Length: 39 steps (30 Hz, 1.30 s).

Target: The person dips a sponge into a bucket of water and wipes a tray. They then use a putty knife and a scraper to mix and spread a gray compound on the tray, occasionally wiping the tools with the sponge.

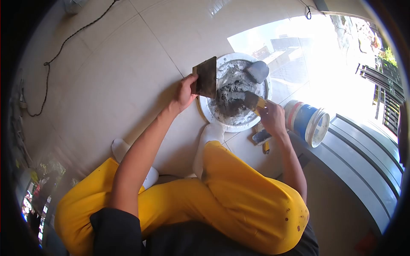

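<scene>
My left hand (186, 92) grips a flat, dark rectangular plate (206, 77) by its near edge, holding it at the left rim of a round white basin (235, 127). Wet grey mortar (228, 102) is heaped in the middle of the basin and smeared over its inside. My right hand (273, 117) is closed around the yellow handle of a putty knife (252, 100). The knife's smeared blade points left, into the mortar. A grey, rounded flat piece (258, 71) rests at the basin's far right edge.
A white and blue bucket (306, 121) lies on its side right of the basin, by metal door tracks (358, 158). A tool with a dark block-like part (261, 136) lies beneath my right wrist. A black cord (64, 45) crosses the tiled floor (115, 72) at left.
</scene>
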### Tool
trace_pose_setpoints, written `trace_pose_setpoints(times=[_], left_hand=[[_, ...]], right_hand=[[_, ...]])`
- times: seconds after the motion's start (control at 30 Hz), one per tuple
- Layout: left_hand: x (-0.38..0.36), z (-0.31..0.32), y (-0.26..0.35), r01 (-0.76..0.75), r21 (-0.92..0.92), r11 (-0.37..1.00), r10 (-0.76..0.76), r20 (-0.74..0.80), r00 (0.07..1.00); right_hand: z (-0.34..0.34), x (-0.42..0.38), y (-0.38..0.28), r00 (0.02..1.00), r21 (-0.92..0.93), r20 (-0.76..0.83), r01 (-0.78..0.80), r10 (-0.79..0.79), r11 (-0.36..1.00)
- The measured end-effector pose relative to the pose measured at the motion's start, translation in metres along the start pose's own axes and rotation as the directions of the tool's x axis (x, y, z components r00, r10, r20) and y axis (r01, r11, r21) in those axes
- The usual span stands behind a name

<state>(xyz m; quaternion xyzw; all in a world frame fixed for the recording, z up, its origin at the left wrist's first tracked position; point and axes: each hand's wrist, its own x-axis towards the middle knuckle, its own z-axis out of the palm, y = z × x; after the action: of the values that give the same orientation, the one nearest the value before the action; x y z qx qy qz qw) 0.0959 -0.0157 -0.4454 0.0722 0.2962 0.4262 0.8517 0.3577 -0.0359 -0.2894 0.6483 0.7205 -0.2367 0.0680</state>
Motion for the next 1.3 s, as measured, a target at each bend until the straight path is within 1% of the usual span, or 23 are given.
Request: trace_pose_setpoints(times=[0.03, 0.07, 0.1, 0.17, 0.23, 0.3, 0.43, 0.5, 0.53, 0.57, 0.6, 0.63, 0.7, 0.73, 0.77, 0.87, 0.9, 1.03, 1.07, 1.1, 1.17, 1.23, 1.3], left_hand=[[0.003, -0.003, -0.002, -0.002, -0.009, 1.000, 0.003, 0.027, 1.000], [0.001, -0.001, -0.003, 0.006, -0.020, 1.000, -0.006, 0.017, 1.000], [0.001, 0.002, -0.001, -0.004, -0.009, 1.000, 0.004, 0.010, 1.000], [-0.002, 0.002, 0.001, -0.012, 0.016, 1.000, 0.012, -0.003, 1.000], [-0.001, 0.003, 0.002, 0.000, 0.008, 1.000, 0.000, 0.007, 1.000], [-0.001, 0.005, 0.004, 0.004, 0.045, 0.999, -0.005, 0.021, 1.000], [0.000, 0.003, 0.003, 0.021, 0.039, 0.999, -0.021, 0.000, 1.000], [0.002, -0.001, 0.001, -0.012, 0.055, 0.998, 0.011, 0.031, 0.999], [0.002, 0.000, 0.002, -0.016, 0.054, 0.998, 0.014, 0.030, 0.999], [0.000, 0.003, 0.003, -0.010, 0.056, 0.998, 0.009, 0.017, 1.000], [-0.002, 0.006, 0.005, -0.005, 0.057, 0.998, 0.004, 0.007, 1.000], [-0.002, 0.006, 0.005, -0.011, 0.057, 0.998, 0.010, 0.011, 1.000], [0.000, 0.004, 0.004, 0.022, 0.015, 1.000, -0.022, -0.010, 1.000], [0.004, 0.002, 0.005, 0.011, 0.020, 1.000, -0.010, -0.008, 1.000], [0.006, -0.001, 0.004, -0.011, 0.031, 0.999, 0.011, 0.007, 1.000], [-0.001, -0.004, -0.003, 0.002, 0.036, 0.999, -0.002, 0.005, 1.000], [0.001, 0.000, 0.001, 0.000, 0.044, 0.999, -0.001, 0.008, 1.000], [0.000, 0.002, 0.002, -0.003, 0.036, 0.999, 0.004, -0.009, 1.000], [-0.001, 0.003, 0.003, 0.003, 0.030, 1.000, -0.003, 0.008, 1.000], [-0.005, 0.007, 0.001, 0.015, 0.030, 0.999, -0.016, 0.023, 1.000], [-0.002, 0.011, 0.009, 0.006, 0.046, 0.999, -0.006, -0.002, 1.000], [-0.006, 0.009, 0.003, -0.002, 0.066, 0.998, 0.002, 0.002, 1.000], [-0.001, 0.005, 0.004, -0.013, 0.077, 0.997, 0.012, 0.012, 1.000]], right_hand=[[0.002, -0.008, 0.006, 0.971, 0.093, 0.004, -0.236, 0.237, 0.967], [0.011, -0.020, 0.018, 0.917, 0.405, 0.179, -0.398, 0.356, 0.823], [0.029, -0.032, 0.022, 0.916, 0.402, 0.192, -0.401, 0.352, 0.823], [0.068, -0.055, 0.018, 0.797, 0.891, 0.361, -0.449, 0.485, 0.074], [0.097, -0.059, 0.004, 0.666, 0.834, 0.519, -0.532, 0.537, -0.146], [0.101, -0.043, 0.000, 0.653, 0.841, 0.520, -0.503, 0.550, -0.197], [0.065, -0.003, 0.007, 0.762, 0.910, 0.362, -0.413, 0.536, -0.029], [0.036, 0.015, 0.007, 0.879, 0.846, 0.201, -0.378, 0.433, 0.375], [0.026, 0.018, -0.003, 0.880, 0.846, 0.201, -0.378, 0.430, 0.377], [0.020, 0.021, -0.016, 0.945, 0.589, -0.086, -0.207, 0.315, 0.781], [0.019, 0.023, -0.027, 0.954, 0.161, -0.290, -0.024, 0.071, 0.987], [0.037, 0.019, -0.028, 0.951, -0.149, -0.269, 0.118, -0.156, 0.982], [0.103, -0.001, -0.007, 0.996, -0.319, -0.002, 0.083, -0.089, 0.944], [0.064, 0.003, -0.034, 0.948, -0.391, 0.220, 0.304, -0.232, 0.869], [0.038, 0.016, -0.028, 0.943, -0.222, 0.205, 0.306, -0.263, 0.926], [0.039, 0.021, -0.026, 0.963, -0.209, -0.028, 0.258, -0.269, 0.943], [0.071, 0.008, -0.014, 0.941, -0.484, 0.137, 0.335, -0.308, 0.809], [0.012, 0.028, -0.014, 0.950, -0.222, 0.113, 0.309, -0.290, 0.925], [0.027, 0.026, -0.015, 0.950, -0.226, -0.019, 0.300, -0.313, 0.927], [0.053, 0.017, -0.010, 0.947, -0.383, 0.159, 0.320, -0.280, 0.866], [0.048, 0.014, -0.012, 0.899, -0.387, 0.072, 0.425, -0.432, 0.818], [0.022, 0.015, -0.004, 0.974, -0.066, 0.000, 0.227, -0.227, 0.972], [0.005, 0.003, 0.005, 0.964, 0.091, 0.081, -0.259, 0.252, 0.962]])
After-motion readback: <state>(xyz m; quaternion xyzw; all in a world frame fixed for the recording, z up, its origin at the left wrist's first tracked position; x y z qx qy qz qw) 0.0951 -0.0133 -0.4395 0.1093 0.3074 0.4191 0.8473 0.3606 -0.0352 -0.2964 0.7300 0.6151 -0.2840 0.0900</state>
